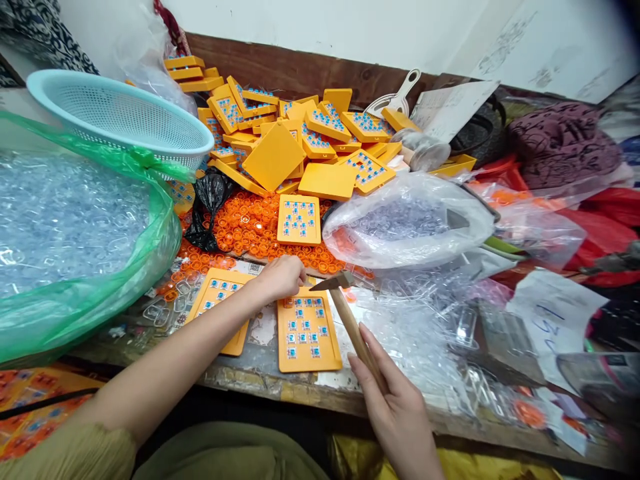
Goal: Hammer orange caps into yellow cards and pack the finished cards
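My right hand [397,407] is wrapped around the wooden handle of a hammer [354,327]. Its metal head is over the upper right corner of a yellow tray [310,360] holding several clear pieces with blue centres. Beside the hammer head, above that tray's far edge, is my left hand [281,277], closed with fingertips turned down; whatever it pinches is hidden. A second yellow tray [233,343] lies partly under my left forearm. Just beyond my left hand, another yellow tray [299,235] rests on a heap of small orange round parts [240,223].
A heap of yellow trays [277,157] stands against the wall. At left, a green bag [167,233] of clear parts sits near a blue basket [120,143]. A white plastic bag [415,253] lies right of centre. Loose clear pieces [425,333] cover the bench's right side.
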Action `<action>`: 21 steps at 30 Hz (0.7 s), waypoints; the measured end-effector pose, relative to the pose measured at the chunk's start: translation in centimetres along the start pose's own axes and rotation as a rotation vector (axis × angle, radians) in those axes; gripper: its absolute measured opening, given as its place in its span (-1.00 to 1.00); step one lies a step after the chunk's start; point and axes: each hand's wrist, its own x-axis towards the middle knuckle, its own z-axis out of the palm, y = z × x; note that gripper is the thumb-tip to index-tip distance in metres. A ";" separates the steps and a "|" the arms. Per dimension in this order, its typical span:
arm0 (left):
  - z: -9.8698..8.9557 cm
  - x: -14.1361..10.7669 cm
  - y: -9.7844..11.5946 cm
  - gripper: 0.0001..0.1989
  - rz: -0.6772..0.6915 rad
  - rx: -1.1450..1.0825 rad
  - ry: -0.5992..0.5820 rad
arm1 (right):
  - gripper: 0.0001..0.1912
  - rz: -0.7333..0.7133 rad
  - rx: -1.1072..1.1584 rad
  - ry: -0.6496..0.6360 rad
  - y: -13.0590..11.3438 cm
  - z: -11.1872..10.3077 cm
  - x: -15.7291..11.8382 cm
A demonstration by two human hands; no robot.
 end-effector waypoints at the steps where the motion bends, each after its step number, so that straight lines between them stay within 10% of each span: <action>1: 0.1 0.0 -0.1 -0.75 0.008 -0.008 -0.015 | -0.49 0.038 0.004 -0.007 0.1 0.2 -0.1; 9: 1.2 -2.3 -0.8 -0.78 0.096 -0.042 0.180 | -0.31 0.184 0.128 -0.003 0.9 1.7 -1.0; 15: 4.3 -6.2 -1.4 -0.66 0.635 0.142 0.594 | -0.38 0.164 0.194 0.054 0.8 1.5 -1.6; 21: 4.6 -7.0 -0.7 -0.45 0.279 -0.323 0.520 | -0.52 0.048 0.114 0.011 1.1 1.0 -1.8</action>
